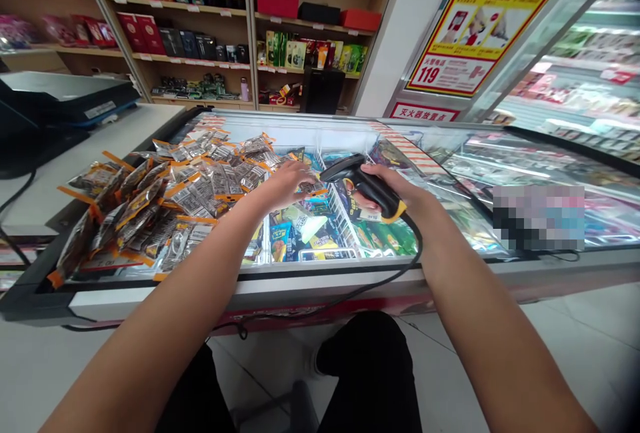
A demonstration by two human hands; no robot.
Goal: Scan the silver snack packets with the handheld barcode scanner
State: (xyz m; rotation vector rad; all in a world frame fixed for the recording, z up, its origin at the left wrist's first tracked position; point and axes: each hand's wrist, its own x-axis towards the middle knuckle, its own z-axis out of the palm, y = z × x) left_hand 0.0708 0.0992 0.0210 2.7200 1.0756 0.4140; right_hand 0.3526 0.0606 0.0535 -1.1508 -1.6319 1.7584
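Note:
My right hand [387, 189] is closed around the handle of a black and orange barcode scanner [363, 183], its head aimed left over the glass lid of a chest freezer [310, 266]. A black cable [350, 296] runs from the scanner down past the freezer's front. My left hand [287, 183] rests at the right edge of a large pile of orange-trimmed snack packets [165, 199] spread over the lid, fingers curled on one small packet [311, 187] right in front of the scanner head.
Through the glass show frozen goods in wire baskets [345, 223]. A counter with a black device [60, 96] stands at the left. Wooden shelves of boxes and bottles [200, 26] line the back wall. A red and yellow poster [480, 19] and a glass-door cooler [575, 73] stand at the right.

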